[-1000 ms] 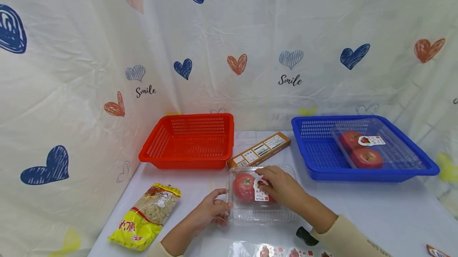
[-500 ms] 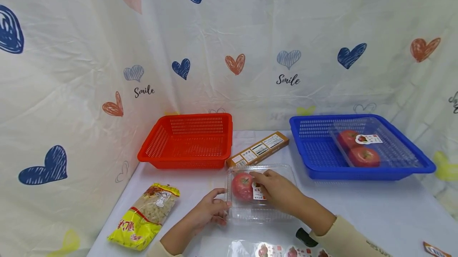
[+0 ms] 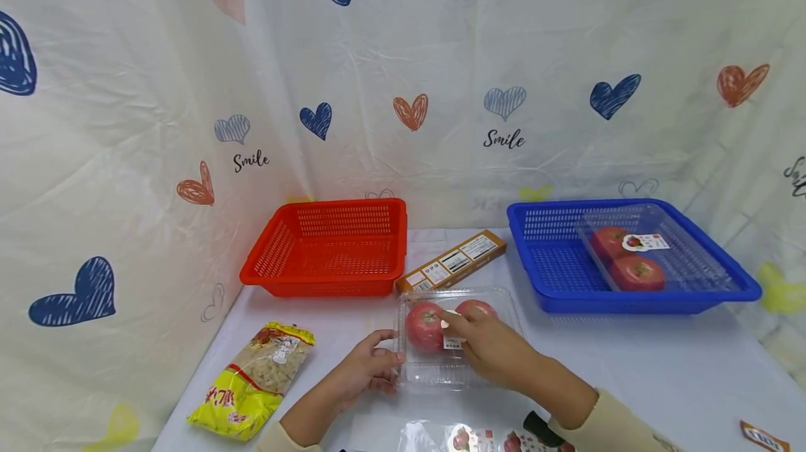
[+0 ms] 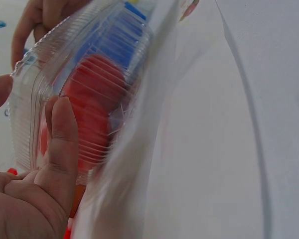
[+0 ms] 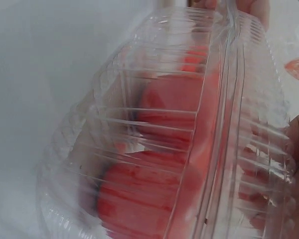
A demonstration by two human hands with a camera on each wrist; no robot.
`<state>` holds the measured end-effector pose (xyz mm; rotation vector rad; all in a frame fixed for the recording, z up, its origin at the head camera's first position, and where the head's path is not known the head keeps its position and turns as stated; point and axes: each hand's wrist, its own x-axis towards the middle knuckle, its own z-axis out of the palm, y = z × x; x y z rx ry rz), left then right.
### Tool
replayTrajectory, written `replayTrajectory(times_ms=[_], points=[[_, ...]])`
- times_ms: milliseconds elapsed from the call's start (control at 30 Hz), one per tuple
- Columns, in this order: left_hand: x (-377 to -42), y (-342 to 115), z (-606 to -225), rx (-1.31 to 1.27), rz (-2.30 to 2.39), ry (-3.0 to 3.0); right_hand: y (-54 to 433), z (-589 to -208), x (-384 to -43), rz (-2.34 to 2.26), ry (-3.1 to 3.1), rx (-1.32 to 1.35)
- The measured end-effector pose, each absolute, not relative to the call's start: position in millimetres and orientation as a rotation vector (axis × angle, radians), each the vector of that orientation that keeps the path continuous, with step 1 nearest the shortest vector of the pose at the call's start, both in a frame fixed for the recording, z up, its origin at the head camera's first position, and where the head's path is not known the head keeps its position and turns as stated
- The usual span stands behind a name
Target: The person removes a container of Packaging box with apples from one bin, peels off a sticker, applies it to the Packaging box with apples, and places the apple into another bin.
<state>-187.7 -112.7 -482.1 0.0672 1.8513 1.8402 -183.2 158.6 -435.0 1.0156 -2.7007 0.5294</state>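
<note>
A clear plastic clamshell box lies closed on the white table, with two round red fruits, apple-like, inside. On its lid is a white label, partly covered by my right hand. The right index fingertip touches the label, while the other fingers are mostly hidden from the head view. At the box's left side, my left hand holds the edge between thumb and fingers. In the left wrist view, the fingertips meet the ribbed wall and rim.
Behind stand a red basket and a blue basket with another clear fruit box. A brown carton lies between them. A yellow snack bag is at left. In front lie a label strip and a dark cylinder; a small wrapper sits right.
My right hand has shifted over the label and slightly toward me, and the right-hand fruit shows more. The left hand stays at the box edge. The view has drifted slightly.
</note>
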Motion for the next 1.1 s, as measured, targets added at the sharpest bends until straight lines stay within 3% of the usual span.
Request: replayTrajectory(times_ms=[1100], points=[[-187.9,-116.2,-487.2,0.102,1.886,1.813,189.6,-441.4,-165.6,0.617,-2.621,1.052]])
